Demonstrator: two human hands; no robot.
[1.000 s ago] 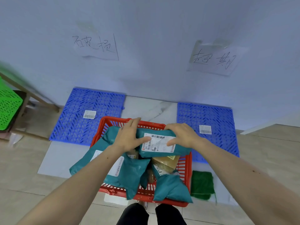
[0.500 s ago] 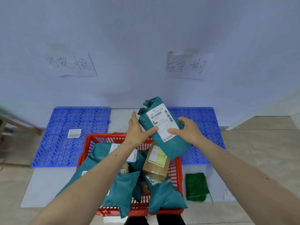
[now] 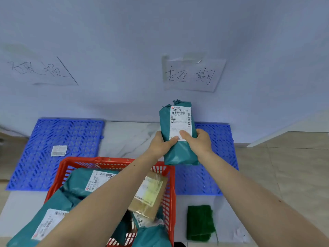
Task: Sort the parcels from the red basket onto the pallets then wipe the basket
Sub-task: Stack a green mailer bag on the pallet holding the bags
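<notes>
1. The teal parcel [image 3: 179, 134] was up in the air, held upright with its white shipping label [image 3: 180, 122] facing the camera, above the gap between the red basket [image 3: 114, 162] and the right blue pallet [image 3: 220, 157].
2. Left hand [image 3: 161, 144] gripped the parcel's left side, thumb pressed across the bottom of the label.
3. Right hand [image 3: 199, 141] gripped the right side, thumb also on the label, so both hands were wrapped round the same parcel.
4. The red basket sat just below the forearms and was pretty full: more teal mailers [image 3: 80, 189] piled on the left, one hanging over the left rim, and a brown parcel [image 3: 149, 195] with a yellowish label leaning at the right side.
5. Left blue pallet [image 3: 53, 148] lay on the floor against the wall, with just a small white barcode slip [image 3: 59, 151] on it.
6. The right blue pallet was partly hidden behind the held parcel, so couldn't tell what was on it.
7. A folded green cloth [image 3: 200, 222] lay on the floor right of the basket, not touching it.
8. On the wall, two handwritten paper signs: one [image 3: 41, 70] above the left pallet, one [image 3: 192, 73] above the right.
</notes>
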